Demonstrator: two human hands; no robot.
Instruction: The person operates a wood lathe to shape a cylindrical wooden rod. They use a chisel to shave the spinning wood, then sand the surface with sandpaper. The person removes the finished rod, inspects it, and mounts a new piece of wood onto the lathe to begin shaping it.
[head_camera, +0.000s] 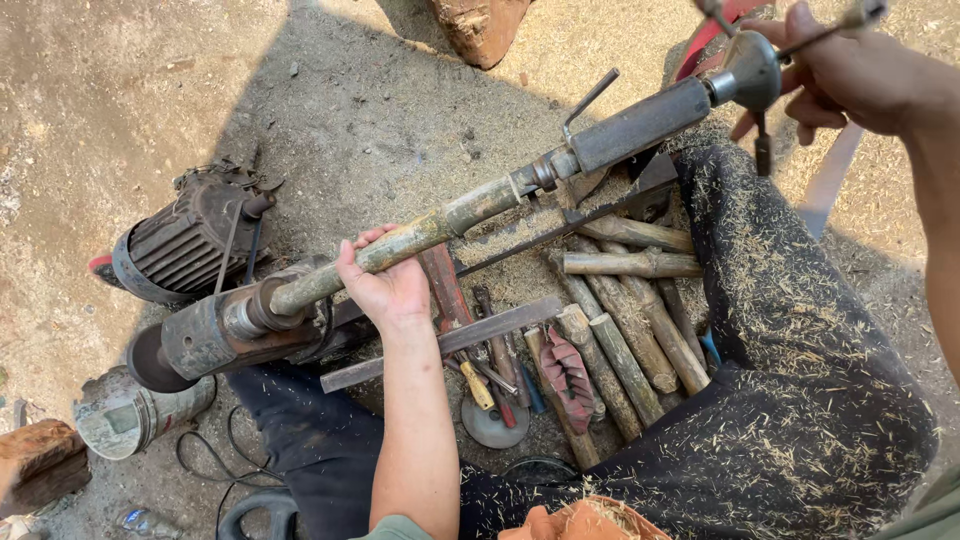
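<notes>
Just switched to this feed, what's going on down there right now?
A person sits on the ground at a makeshift lathe. Their left hand grips a bamboo piece mounted between a metal chuck and a long tailstock bar. Their right hand is on the crank handle at the bar's far end. An electric motor sits beside the chuck. More cut bamboo sticks and hand tools lie underneath, and shavings cover the dark cloth on their lap.
</notes>
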